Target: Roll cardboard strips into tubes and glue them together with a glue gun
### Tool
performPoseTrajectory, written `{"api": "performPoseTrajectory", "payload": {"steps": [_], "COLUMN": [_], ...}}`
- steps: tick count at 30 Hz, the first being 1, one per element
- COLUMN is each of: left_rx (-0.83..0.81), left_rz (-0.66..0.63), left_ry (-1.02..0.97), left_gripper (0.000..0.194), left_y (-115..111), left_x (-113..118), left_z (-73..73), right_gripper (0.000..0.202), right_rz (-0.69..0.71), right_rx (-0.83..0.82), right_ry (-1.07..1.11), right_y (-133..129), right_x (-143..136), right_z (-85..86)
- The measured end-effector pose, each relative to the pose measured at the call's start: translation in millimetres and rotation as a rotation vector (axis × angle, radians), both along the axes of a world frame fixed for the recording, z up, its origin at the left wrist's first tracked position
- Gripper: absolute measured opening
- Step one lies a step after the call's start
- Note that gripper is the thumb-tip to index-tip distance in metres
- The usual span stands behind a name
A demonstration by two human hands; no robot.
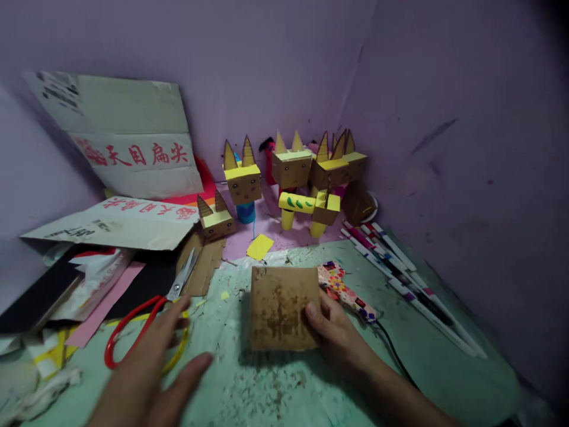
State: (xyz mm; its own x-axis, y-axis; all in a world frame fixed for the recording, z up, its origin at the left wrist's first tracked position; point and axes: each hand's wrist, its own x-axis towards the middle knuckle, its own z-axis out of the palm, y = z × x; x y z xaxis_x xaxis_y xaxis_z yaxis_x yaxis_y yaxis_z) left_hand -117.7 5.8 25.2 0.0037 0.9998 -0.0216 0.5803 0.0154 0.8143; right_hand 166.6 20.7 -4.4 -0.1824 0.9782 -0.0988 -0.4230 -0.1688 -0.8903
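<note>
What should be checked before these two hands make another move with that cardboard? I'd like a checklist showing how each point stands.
1. Cardboard piece held securely: ok; the right hand has its right edge, thumb on top.
2. Left hand free: ok; its fingers are spread, with nothing visibly held.
3. Left hand clear of the scissors: cannot tell; it overlaps their handles in view.
4. Cardboard face clean: not ok; dark brown blotches mark it.
5. Flower-patterned corded tool cool: cannot tell; it lies just beyond the right hand.
6. Green work surface free of debris: not ok; dark specks are scattered across it.
</note>
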Motion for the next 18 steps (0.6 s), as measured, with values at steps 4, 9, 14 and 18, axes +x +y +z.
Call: {"api": "performPoseTrajectory", "payload": {"steps": [4,9,14,18], "left_rx": [-0.237,-0.445,-0.341,-0.194], "left_rz": [-0.154,-0.018,-0.018,-0.074], "left_ry": [-0.432,-1.005,-0.933,-0.77], "left_gripper": [0.071,0.06,0.05,0.05], "left_y": [18,22,17,13], "left_x": [73,86,83,86], "left_z": [10.8,7.4,-1.9,-1.3], "right_gripper": [0.049,0.032,0.036,0.047], "right_rz": [0.013,0.006,0.001,-0.13], "right_rx": [0.08,0.269,0.48,0.65], "right_ry": [-0.113,-0.336,-0.467,-0.728], "right_y": [-7,-10,-6,-6], "right_x": [2,3,2,4], "right_z": [8.8,16.6,8.6,1.8]}}
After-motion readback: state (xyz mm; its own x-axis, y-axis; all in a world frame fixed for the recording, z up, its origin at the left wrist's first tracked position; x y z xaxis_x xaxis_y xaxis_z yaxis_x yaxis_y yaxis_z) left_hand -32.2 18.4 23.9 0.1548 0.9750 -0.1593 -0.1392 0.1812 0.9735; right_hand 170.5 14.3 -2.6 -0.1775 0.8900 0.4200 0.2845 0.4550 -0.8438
